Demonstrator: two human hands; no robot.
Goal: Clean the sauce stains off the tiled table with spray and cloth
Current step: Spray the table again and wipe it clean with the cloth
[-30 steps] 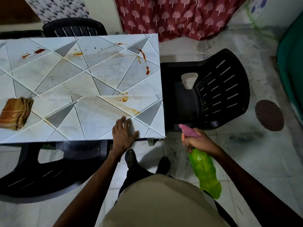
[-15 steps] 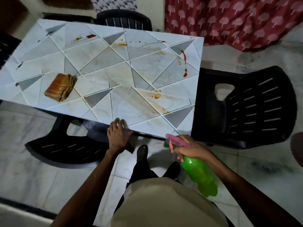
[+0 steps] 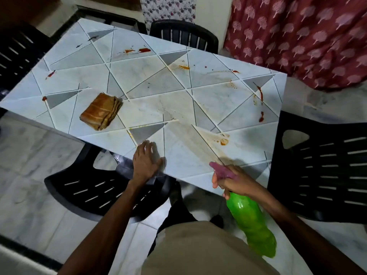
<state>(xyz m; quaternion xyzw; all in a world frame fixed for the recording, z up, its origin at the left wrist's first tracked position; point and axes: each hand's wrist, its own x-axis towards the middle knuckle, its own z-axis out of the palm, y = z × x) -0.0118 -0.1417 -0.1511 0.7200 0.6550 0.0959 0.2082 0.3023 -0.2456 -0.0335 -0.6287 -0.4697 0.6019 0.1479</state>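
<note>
The table [image 3: 151, 80], tiled in pale and grey triangles, carries sauce stains [image 3: 260, 96]: a red streak down its right side, red dabs at the far and left edges, an orange blot [image 3: 224, 141] near the right front, and a wide brownish smear running through the middle. The cloth [image 3: 101, 111], brown and folded, lies on the left half, well apart from both hands. The left hand [image 3: 146, 161] rests flat on the near edge, fingers straight and slightly spread, holding nothing. The right hand [image 3: 232, 181] is wrapped around the neck of the green bottle [image 3: 250, 221], fingers curled at the pink nozzle [image 3: 219, 170], which points over the near right corner; the bottle's body hangs down toward the person, off the table. 4 black slatted chairs crowd the table: the right chair [image 3: 325, 167] hard against its right side, the near chair [image 3: 95, 187] partly under the front edge beside the person's legs, the far chair [image 3: 184, 34] and the left chair [image 3: 17, 52]. A red tree-print curtain [image 3: 297, 36] hangs beyond, above the marble floor [image 3: 29, 165].
</note>
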